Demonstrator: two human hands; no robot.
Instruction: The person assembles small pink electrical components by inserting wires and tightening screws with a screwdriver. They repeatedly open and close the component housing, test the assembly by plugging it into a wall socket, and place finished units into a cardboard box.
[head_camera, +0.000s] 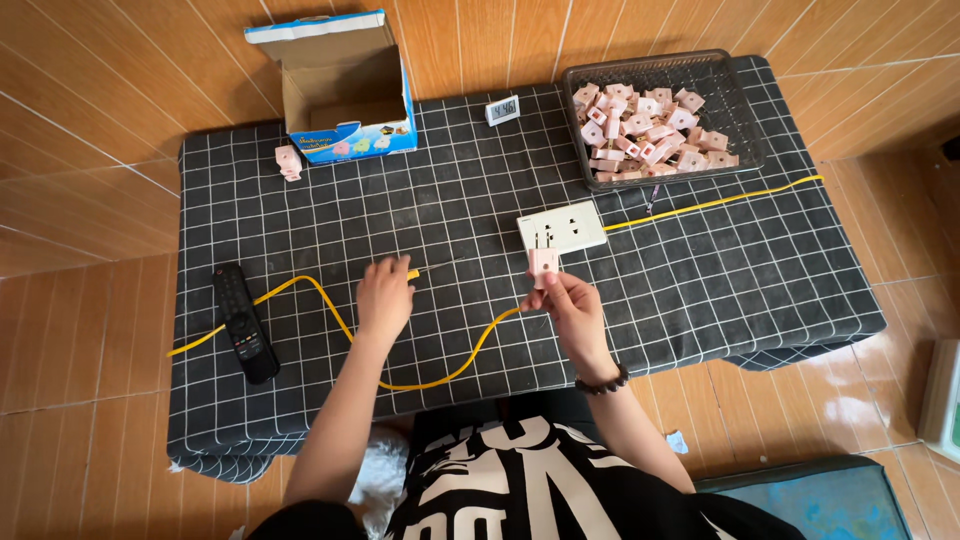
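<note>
One pink plug (543, 265) upright, prongs seemingly upward.

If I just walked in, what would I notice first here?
Probably the black basket heaped with little pink plugs, at the far right of the checked cloth. Next, the right hand holding one pink plug by the white socket strip in the middle. The left hand rests on a tool with a yellow handle, near a yellow cable.
</note>
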